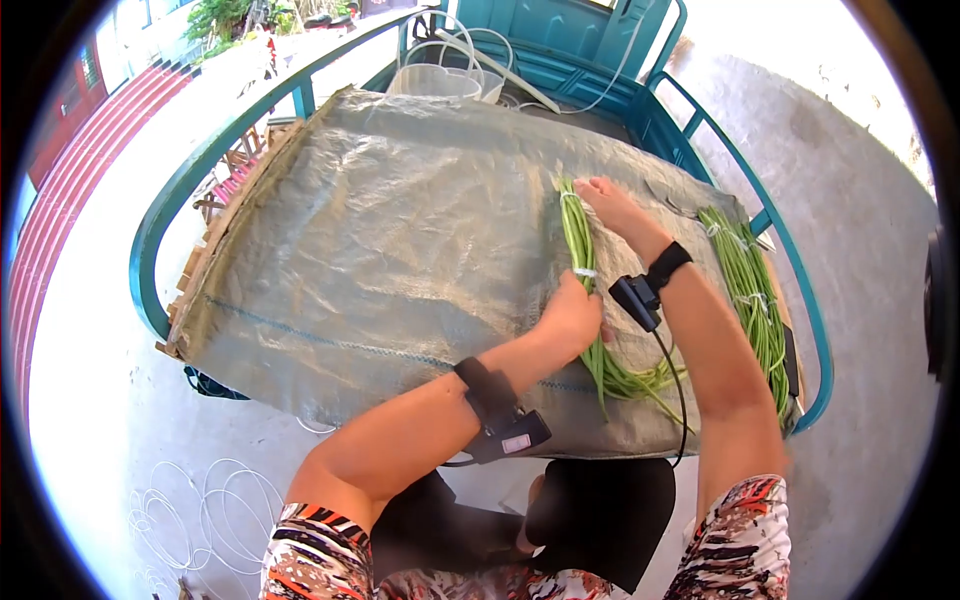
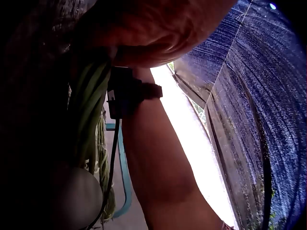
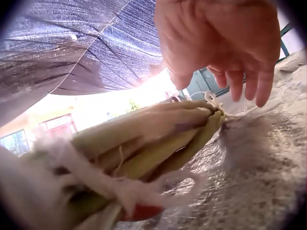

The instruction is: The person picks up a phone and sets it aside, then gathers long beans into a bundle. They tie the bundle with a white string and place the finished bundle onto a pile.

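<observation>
A bundle of long green beans (image 1: 580, 250) tied with white string lies on a grey woven sack (image 1: 400, 230) spread over a cart bed. My left hand (image 1: 572, 315) lies over the bundle's middle, fingers curled round it; the left wrist view shows the palm (image 2: 158, 28) above the beans (image 2: 88, 110). My right hand (image 1: 610, 205) rests at the bundle's far end. In the right wrist view its fingers (image 3: 220, 38) hang relaxed just over the tied tip of the bundle (image 3: 158, 143), holding nothing.
A second tied bean bundle (image 1: 745, 290) lies along the sack's right edge. A teal rail (image 1: 200, 170) rings the cart. Clear plastic tubs (image 1: 440, 80) and hoses stand at the far end. White wire coils (image 1: 210, 510) lie on the concrete at lower left.
</observation>
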The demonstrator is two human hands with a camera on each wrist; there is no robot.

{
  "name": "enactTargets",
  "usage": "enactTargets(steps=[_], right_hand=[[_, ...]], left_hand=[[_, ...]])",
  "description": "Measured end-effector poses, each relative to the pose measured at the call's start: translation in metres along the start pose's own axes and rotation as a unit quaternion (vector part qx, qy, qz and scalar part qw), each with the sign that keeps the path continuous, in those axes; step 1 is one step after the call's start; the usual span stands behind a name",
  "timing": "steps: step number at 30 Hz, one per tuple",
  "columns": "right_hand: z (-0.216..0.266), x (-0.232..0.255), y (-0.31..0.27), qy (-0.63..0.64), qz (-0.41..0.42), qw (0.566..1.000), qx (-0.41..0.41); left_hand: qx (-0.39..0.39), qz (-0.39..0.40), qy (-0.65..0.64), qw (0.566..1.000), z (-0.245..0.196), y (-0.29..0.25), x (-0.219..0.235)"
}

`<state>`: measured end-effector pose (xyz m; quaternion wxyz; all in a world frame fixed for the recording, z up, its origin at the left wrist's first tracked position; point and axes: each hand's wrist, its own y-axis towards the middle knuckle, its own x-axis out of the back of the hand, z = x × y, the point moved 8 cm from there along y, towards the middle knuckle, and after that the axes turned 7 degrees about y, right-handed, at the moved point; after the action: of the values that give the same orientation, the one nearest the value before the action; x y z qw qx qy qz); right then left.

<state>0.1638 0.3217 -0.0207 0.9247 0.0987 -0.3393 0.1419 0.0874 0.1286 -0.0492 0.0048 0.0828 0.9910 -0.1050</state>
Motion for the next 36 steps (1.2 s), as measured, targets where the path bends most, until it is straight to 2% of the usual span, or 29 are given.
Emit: enactTargets(steps=[2,3,4,5,7,8,11,14,15,16,17,18,19,22,23,25,27,29,30,31,32,35,36], right_hand=[[-0.006,-0.006,0.007,-0.032,-0.011,0.998,-0.045],[0.002,-0.009,0.0,-0.048,-0.019,0.996,-0.068],[0.004,-0.011,-0.004,-0.064,-0.027,0.993,-0.092],[0.0,-0.011,0.003,-0.085,-0.044,0.993,-0.074],[0.002,-0.015,-0.007,-0.004,0.03,0.99,-0.137],[0.005,-0.019,-0.015,0.036,0.067,0.983,-0.168],[-0.003,-0.017,-0.028,0.161,0.025,0.96,-0.226],[-0.021,-0.006,-0.028,0.383,-0.012,0.892,-0.242],[-0.015,-0.001,-0.029,0.442,0.032,0.87,-0.218],[-0.001,0.007,-0.039,0.458,0.024,0.865,-0.204],[0.012,0.016,-0.047,0.473,0.019,0.86,-0.19],[0.021,0.023,-0.053,0.488,0.012,0.855,-0.175],[0.024,0.032,-0.054,0.475,0.036,0.867,-0.145],[0.055,0.047,-0.065,0.5,0.078,0.861,-0.055],[0.067,0.049,-0.072,0.524,0.097,0.846,-0.022],[0.087,0.054,-0.085,0.524,0.087,0.847,-0.009],[0.112,0.055,-0.098,0.519,0.046,0.854,-0.001],[0.124,0.06,-0.098,0.539,0.081,0.837,0.049],[0.126,0.063,-0.098,0.55,0.099,0.826,0.074],[0.136,0.064,-0.1,0.587,0.144,0.792,0.081],[0.14,0.068,-0.1,0.605,0.138,0.78,0.079],[0.163,0.064,-0.104,0.646,0.125,0.749,0.08],[0.165,0.062,-0.102,0.65,0.127,0.745,0.078]], left_hand=[[-0.01,-0.011,0.058,0.998,-0.003,-0.001,0.0],[-0.141,-0.011,0.128,0.982,0.022,0.025,-0.008],[-0.269,-0.03,0.193,0.943,0.048,0.045,-0.016],[-0.358,-0.061,0.225,0.904,0.055,0.044,-0.019],[-0.391,-0.067,0.249,0.884,0.052,0.037,-0.02],[-0.338,-0.041,0.243,0.908,0.056,0.041,-0.02],[-0.181,0.035,0.222,0.958,0.028,0.029,-0.014],[-0.074,0.034,0.127,0.989,0.01,0.015,-0.009],[-0.047,0.023,0.083,0.995,0.007,0.011,-0.008],[-0.019,0.08,-0.042,0.996,0.008,0.003,-0.012],[0.011,0.135,-0.166,0.977,0.01,-0.005,-0.013],[0.042,0.188,-0.287,0.938,0.008,-0.011,-0.019],[0.115,0.157,-0.303,0.933,0.015,-0.011,-0.018],[0.06,0.218,-0.269,0.936,-0.001,-0.018,-0.022],[0.035,0.211,-0.236,0.948,-0.004,-0.019,-0.021],[-0.011,0.193,-0.173,0.966,-0.017,-0.029,-0.021],[-0.014,0.22,-0.182,0.958,-0.028,-0.046,-0.028],[-0.024,0.259,-0.197,0.945,-0.038,-0.061,-0.035],[-0.026,0.255,-0.197,0.946,-0.046,-0.068,-0.035],[-0.029,0.253,-0.199,0.946,-0.06,-0.081,-0.033],[-0.031,0.251,-0.2,0.947,-0.073,-0.094,-0.031],[-0.101,0.169,-0.014,0.98,-0.111,-0.107,0.005],[-0.1,0.15,0.042,0.983,-0.122,-0.112,0.016]])
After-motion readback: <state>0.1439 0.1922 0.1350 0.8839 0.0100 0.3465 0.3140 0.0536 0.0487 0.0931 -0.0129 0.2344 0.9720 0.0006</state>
